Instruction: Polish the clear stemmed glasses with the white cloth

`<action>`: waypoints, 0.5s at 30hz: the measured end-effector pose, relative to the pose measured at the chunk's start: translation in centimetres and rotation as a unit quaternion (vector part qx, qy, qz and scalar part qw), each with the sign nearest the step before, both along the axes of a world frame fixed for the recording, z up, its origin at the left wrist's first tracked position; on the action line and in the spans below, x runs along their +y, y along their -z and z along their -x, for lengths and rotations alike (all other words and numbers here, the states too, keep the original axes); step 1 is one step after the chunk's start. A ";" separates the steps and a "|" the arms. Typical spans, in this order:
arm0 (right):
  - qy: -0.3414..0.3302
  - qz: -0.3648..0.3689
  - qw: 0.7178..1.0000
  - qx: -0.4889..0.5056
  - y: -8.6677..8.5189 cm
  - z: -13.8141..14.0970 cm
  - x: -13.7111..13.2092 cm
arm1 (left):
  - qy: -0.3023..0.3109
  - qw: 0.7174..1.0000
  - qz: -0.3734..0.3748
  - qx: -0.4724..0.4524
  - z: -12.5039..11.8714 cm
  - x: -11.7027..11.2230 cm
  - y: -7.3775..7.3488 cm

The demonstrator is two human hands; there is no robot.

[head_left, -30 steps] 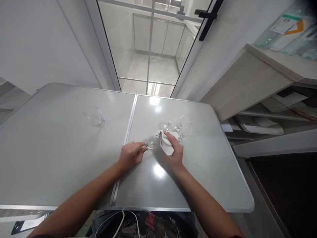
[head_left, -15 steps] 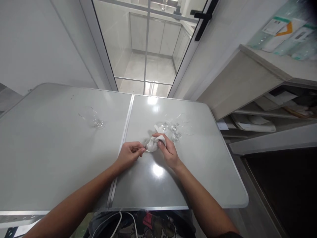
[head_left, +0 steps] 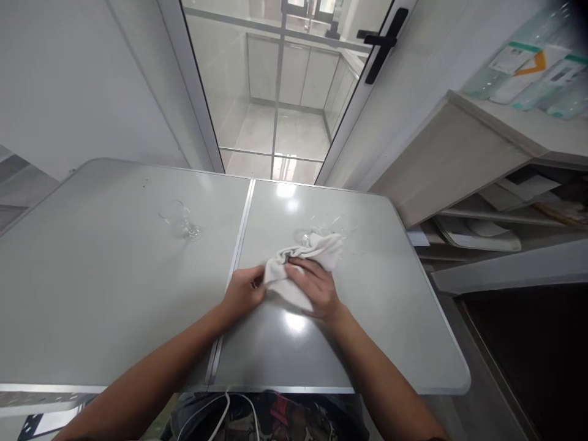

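Holding one cloth (head_left: 316, 248), left hand (head_left: 243, 294) meets right hand (head_left: 315, 288); one glass (head_left: 181, 219) apart.

Table (head_left: 114, 294), split by 1 seam (head_left: 239, 239) running from near edge to far edge.
Left half: 1 glass (head_left: 182, 220), toward far edge, well apart from all else.
Right half, just right of seam, about midway between near and far edges: cloth (head_left: 301, 260). Left hand (head_left: 243, 294) touching its left end, right hand (head_left: 316, 289) on top of its near part.
Behind cloth, toward far edge: more glasses (head_left: 340, 222), partly hidden, count unclear.
Beyond far edge: door (head_left: 275, 92).
Right of table: shelves (head_left: 482, 214).
Below near edge: cables (head_left: 229, 410).
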State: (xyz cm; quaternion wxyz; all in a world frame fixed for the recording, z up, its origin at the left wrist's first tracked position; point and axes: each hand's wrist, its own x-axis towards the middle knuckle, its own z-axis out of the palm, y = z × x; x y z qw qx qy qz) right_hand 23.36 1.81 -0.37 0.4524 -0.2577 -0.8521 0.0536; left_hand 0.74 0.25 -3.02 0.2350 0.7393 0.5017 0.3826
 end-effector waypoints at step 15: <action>-0.008 0.611 0.622 0.491 0.6 2.5 1.1 | -0.025 0.994 -0.098 -0.038 -0.3 -0.5 -0.4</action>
